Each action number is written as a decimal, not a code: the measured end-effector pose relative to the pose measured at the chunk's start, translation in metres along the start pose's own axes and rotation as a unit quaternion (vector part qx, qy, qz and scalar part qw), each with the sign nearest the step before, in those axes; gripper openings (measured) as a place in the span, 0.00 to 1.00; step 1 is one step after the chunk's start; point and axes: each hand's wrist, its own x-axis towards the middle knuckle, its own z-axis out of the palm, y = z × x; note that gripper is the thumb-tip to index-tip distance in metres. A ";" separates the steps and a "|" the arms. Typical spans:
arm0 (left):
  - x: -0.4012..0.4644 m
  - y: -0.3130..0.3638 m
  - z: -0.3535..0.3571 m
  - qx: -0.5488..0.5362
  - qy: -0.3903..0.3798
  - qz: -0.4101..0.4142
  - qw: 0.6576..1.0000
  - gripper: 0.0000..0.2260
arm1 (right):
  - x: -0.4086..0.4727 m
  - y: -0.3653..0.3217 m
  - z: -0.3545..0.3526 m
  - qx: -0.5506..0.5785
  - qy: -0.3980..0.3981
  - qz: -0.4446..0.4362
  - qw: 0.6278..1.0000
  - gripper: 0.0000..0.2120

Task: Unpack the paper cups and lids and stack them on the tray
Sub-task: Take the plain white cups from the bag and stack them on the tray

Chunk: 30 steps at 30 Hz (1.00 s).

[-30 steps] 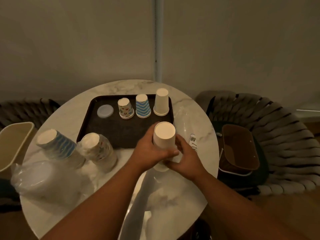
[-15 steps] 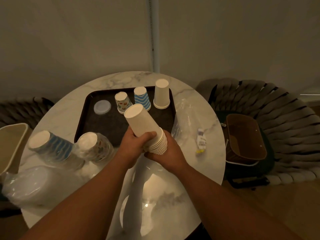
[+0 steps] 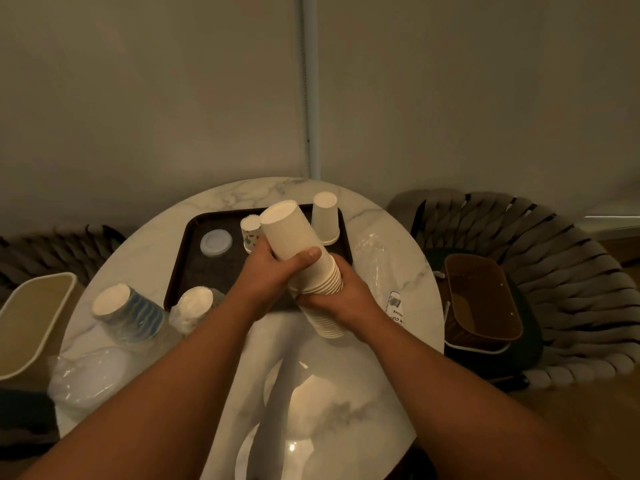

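**White cup stack held over tray, both hands on**

Left hand (image 3: 273,271) was wrapped round the upper section of the plain white cup stack (image 3: 301,258), thumb across its front. Right hand (image 3: 341,296) gripped the lower section, fingers curled round the rims. Stack was tilted, closed base up and away from the person, and showed two runs of rims with a gap between them, which looked like a top batch being drawn off.

Beyond the hands: dark tray (image 3: 194,230) on the round marble table (image 3: 398,237), carrying a clear lid (image 3: 216,242), a small patterned cup (image 3: 250,232) and an upturned white cup (image 3: 325,218). Left of the hands, two stacks in plastic wrap, one blue-striped (image 3: 128,311), one lying beside it (image 3: 194,306). An empty plastic sleeve (image 3: 377,258) lay at right.

Judgement: pull straight along the stack's axis rather than twisting, grip light enough not to crush the paper walls, then set the batch rim-down on bare tray beside the white cup.
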 end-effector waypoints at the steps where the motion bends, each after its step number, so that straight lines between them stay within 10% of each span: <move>1: 0.003 0.006 0.004 0.001 0.008 0.017 1.000 0.40 | 0.002 -0.005 -0.004 0.005 -0.003 -0.002 1.000 0.34; 30: 0.184 0.075 0.079 0.011 0.288 0.133 0.948 0.27 | 0.139 0.022 -0.156 -0.048 0.026 0.055 0.997 0.38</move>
